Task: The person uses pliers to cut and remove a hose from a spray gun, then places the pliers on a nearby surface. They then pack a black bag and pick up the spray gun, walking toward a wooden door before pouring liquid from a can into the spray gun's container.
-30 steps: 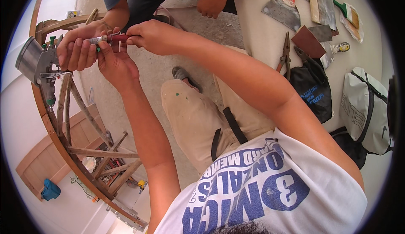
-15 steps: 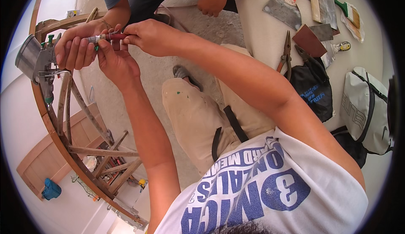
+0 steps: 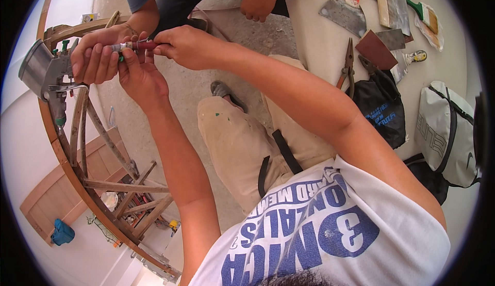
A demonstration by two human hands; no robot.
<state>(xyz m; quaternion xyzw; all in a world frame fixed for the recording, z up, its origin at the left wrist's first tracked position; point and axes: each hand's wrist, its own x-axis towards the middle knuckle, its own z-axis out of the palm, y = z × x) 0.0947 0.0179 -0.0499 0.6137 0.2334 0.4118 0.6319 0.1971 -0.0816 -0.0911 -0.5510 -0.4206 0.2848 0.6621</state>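
My left hand (image 3: 142,77) is closed around a silver fitting (image 3: 127,47), thumb against it, beside small green parts. My right hand (image 3: 183,46) pinches the red hose or handle (image 3: 149,45) joined to that fitting; which of these it is I cannot tell exactly. A co-worker's hand (image 3: 95,59) grips the inlet side of a silver spray gun (image 3: 56,82) with a metal cup (image 3: 33,67) and green knobs, just left of my hands. The fingers partly hide the connection.
A co-worker's other hand (image 3: 258,2) rests near the knee. Scrapers (image 3: 343,15), a brush (image 3: 428,18), pliers (image 3: 348,69), a black bag (image 3: 381,121) and a grey bag (image 3: 438,141) lie on a pale surface at right. Wooden trestles (image 3: 124,185) stand at left above the concrete floor (image 3: 180,141).
The spray gun has shifted slightly upward and left with the co-worker's hand. My two hands keep their hold on the connection with only slight movement.
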